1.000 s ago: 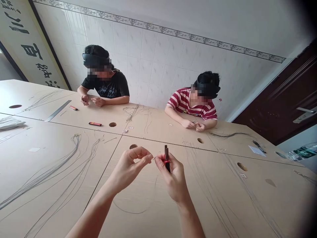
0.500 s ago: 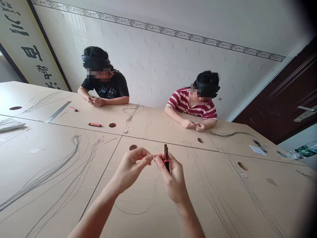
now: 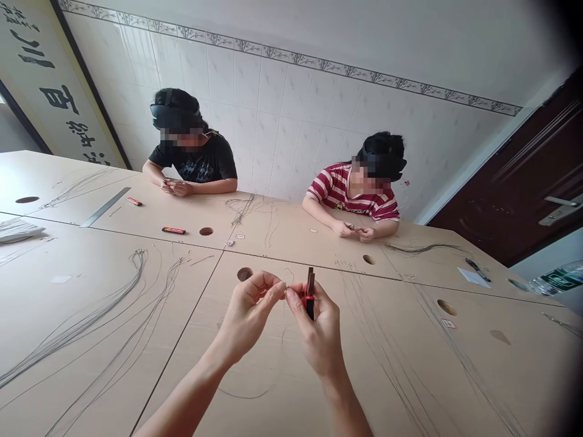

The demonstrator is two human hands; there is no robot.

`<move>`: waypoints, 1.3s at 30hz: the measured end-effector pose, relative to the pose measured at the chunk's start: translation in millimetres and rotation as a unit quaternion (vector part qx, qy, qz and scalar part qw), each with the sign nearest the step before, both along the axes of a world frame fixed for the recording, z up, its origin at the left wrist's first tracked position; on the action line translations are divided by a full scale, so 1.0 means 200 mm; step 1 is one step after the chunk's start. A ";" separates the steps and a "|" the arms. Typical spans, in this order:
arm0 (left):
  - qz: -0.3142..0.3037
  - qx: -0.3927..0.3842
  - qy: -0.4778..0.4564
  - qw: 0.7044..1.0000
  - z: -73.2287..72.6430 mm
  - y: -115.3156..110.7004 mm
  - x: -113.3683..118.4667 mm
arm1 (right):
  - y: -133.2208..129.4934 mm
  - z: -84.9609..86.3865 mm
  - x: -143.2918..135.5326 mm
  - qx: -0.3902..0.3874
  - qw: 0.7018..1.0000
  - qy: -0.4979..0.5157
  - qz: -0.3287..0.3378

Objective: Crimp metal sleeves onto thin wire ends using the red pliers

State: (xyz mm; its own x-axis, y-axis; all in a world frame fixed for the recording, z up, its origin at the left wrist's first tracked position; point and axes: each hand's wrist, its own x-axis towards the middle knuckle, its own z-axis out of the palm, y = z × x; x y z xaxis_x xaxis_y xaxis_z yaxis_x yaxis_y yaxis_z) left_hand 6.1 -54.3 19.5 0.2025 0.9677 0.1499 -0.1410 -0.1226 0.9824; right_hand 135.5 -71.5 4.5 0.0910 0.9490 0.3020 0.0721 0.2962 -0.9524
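My left hand (image 3: 255,309) is closed in a pinch on a thin dark cord (image 3: 283,335), with the fingertips meeting those of my right hand. A tiny piece shows at the pinch, too small to name. My right hand (image 3: 319,321) pinches at the same spot with thumb and forefinger. Tucked in its palm are red-and-black handled pliers (image 3: 310,291), their jaws pointing up. The cord hangs below my fingers and curves over the tabletop; a short loop of it stands above the fingertips.
Bundles of cords (image 3: 122,291) lie at the left, and more cords (image 3: 378,321) at the right. The table has round holes (image 3: 245,274). Across it sit two people with small work in their hands. A steel ruler (image 3: 105,206), a red lighter-like stick (image 3: 173,230) and a bottle (image 3: 562,276) are farther off.
My hands have drawn slightly closer at the pinch, and the pliers have shifted a little to the right. The hanging cord has swung slightly.
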 end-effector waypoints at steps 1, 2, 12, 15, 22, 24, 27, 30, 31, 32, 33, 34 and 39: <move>0.007 0.004 0.007 1.000 0.00 0.00 0.00 | 0.00 0.00 0.00 0.001 1.000 -0.001 -0.001; 0.015 0.009 0.017 1.000 -0.01 0.00 0.00 | 0.00 0.00 0.00 0.002 1.000 -0.004 -0.003; 0.027 0.035 0.044 0.998 -0.04 0.01 0.02 | 0.01 0.01 0.00 0.017 0.999 -0.037 -0.017; 0.018 0.032 0.051 0.998 -0.03 0.01 0.01 | 0.01 0.01 0.01 0.013 0.999 -0.047 -0.009; 0.084 0.069 0.146 0.983 0.01 0.01 -0.05 | 0.02 0.02 0.05 -0.011 0.996 -0.092 0.016; 0.110 0.109 0.176 0.972 0.03 0.01 -0.08 | 0.02 0.03 0.07 -0.017 0.993 -0.111 0.027; 0.076 0.136 0.211 0.965 0.05 0.01 -0.12 | 0.01 0.05 0.10 -0.021 0.987 -0.146 0.060; -0.002 0.112 0.252 0.961 0.06 0.01 -0.14 | 0.01 0.07 0.12 -0.040 0.980 -0.174 0.093; -0.023 0.106 0.263 0.959 0.06 0.01 -0.15 | 0.00 0.08 0.13 -0.046 0.977 -0.180 0.102; -0.042 0.101 0.271 0.956 0.06 0.01 -0.15 | 0.00 0.08 0.13 -0.052 0.975 -0.185 0.110; -0.056 0.097 0.276 0.955 0.06 0.01 -0.15 | 0.00 0.08 0.13 -0.054 0.973 -0.190 0.116; -0.068 0.093 0.278 0.954 0.06 0.01 -0.15 | -0.01 0.08 0.13 -0.054 0.972 -0.195 0.120; -0.078 0.061 0.279 0.955 0.04 0.02 -0.15 | -0.01 0.08 0.14 -0.050 0.969 -0.207 0.125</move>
